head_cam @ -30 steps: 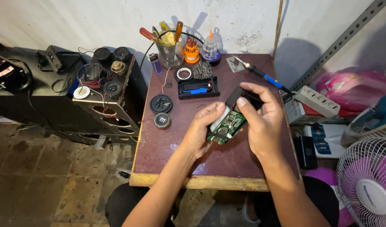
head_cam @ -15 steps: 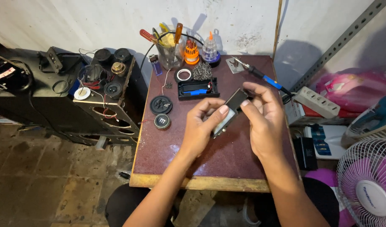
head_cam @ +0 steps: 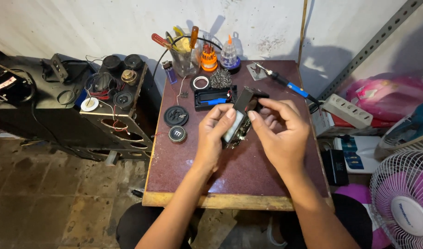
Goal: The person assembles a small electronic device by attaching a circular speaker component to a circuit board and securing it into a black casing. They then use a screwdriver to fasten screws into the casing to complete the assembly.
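Over a small maroon table (head_cam: 248, 180), both my hands hold a small black electronic device (head_cam: 242, 119) with a circuit board on its underside. It is tilted on edge, so the board is mostly hidden. My left hand (head_cam: 214, 133) grips its left side with the thumb on the pale edge. My right hand (head_cam: 279, 133) holds the right side, fingers curled around the black top part.
At the table's back stand a cup of screwdrivers (head_cam: 184, 55), an orange bit holder (head_cam: 208, 57), a small bottle (head_cam: 229, 54), a tape roll (head_cam: 201, 83), a black case (head_cam: 213, 97) and a soldering iron (head_cam: 285, 83). Two round speakers (head_cam: 176, 123) lie left. A fan (head_cam: 405, 203) stands right.
The device turned from lying flat with its green board facing up to standing on edge. My hands shifted slightly around it and stayed over the table's middle.
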